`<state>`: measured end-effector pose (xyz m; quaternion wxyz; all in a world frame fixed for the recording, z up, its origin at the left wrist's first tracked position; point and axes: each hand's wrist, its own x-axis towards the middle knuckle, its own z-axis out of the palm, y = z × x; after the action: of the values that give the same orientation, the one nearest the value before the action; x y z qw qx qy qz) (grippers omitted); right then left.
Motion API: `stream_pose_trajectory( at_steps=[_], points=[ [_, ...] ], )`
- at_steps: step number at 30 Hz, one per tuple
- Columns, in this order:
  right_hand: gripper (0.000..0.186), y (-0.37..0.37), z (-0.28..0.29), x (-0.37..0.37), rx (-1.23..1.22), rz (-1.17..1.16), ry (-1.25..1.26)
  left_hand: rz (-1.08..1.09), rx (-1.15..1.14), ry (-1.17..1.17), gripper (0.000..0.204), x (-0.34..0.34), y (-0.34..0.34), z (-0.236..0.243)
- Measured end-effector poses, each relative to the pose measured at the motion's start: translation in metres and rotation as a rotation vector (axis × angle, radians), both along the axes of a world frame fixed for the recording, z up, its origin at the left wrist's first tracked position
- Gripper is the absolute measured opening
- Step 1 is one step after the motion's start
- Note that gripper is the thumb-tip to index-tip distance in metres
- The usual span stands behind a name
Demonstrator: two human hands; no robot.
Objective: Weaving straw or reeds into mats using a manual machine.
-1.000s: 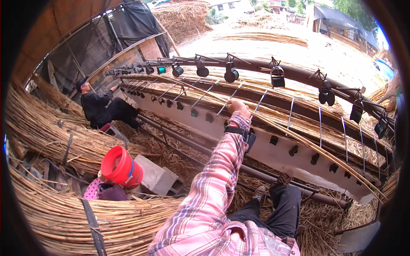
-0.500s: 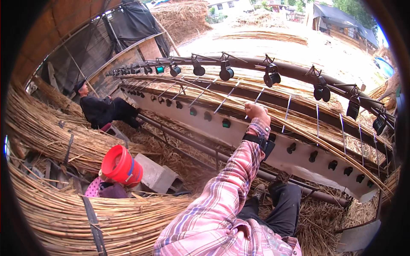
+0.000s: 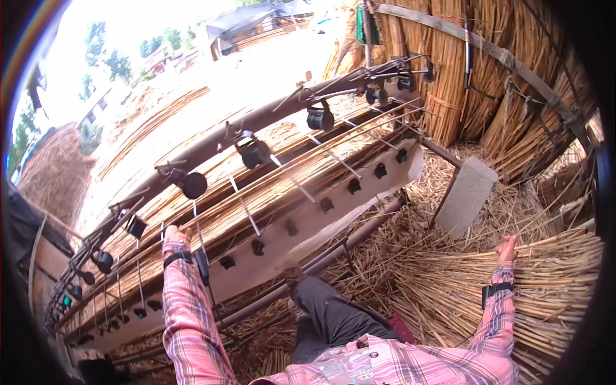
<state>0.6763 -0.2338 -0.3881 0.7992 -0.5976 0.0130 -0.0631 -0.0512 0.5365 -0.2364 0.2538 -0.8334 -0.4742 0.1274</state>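
My left hand (image 3: 176,237), a black band round its wrist, reaches to the near edge of the weaving frame. Its fingers are curled beside the thin metal rods and the long reed stalks (image 3: 282,186) laid along the frame; what they hold, if anything, is too small to make out. Stretched out to the right, my right hand (image 3: 507,249) is closed at the tips of a spread reed pile (image 3: 552,276). I cannot tell whether a stalk is in its fingers. Black spools (image 3: 255,153) hang from the brown pipe (image 3: 218,142) along the frame's far side.
More dark spools (image 3: 258,248) hang against the pale board (image 3: 289,240) on the near side. A grey concrete block (image 3: 467,192) stands by the frame's right end. Tall upright reed bundles (image 3: 436,77) are behind it. Loose straw (image 3: 366,276) covers the ground by my legs.
My view has swung to the right, toward the frame's right end and the upright bundles. My right hand has come into view over the reed pile. The seated person and red bucket have left the picture.
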Motion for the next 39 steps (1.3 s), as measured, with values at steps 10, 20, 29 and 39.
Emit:
stream_pose_trajectory(
  at_steps=[10,20,29,39],
  points=[
    [0.04,0.02,0.051,-0.032,-0.023,-0.167,0.06,0.204,-0.398,-1.277,0.018,0.026,0.041,-0.017],
    [0.035,0.11,0.073,-0.046,-0.088,0.2,-0.113,0.928,-0.604,-1.86,0.031,0.06,0.004,0.037],
    [0.023,0.308,0.088,-0.235,-0.657,1.001,-0.577,0.276,-0.404,-2.162,0.014,0.071,-0.329,-0.009],
    [0.017,0.365,0.123,-0.497,-0.422,1.719,-0.984,-0.25,-0.74,-2.431,0.017,0.049,-0.409,0.022]
  ],
)
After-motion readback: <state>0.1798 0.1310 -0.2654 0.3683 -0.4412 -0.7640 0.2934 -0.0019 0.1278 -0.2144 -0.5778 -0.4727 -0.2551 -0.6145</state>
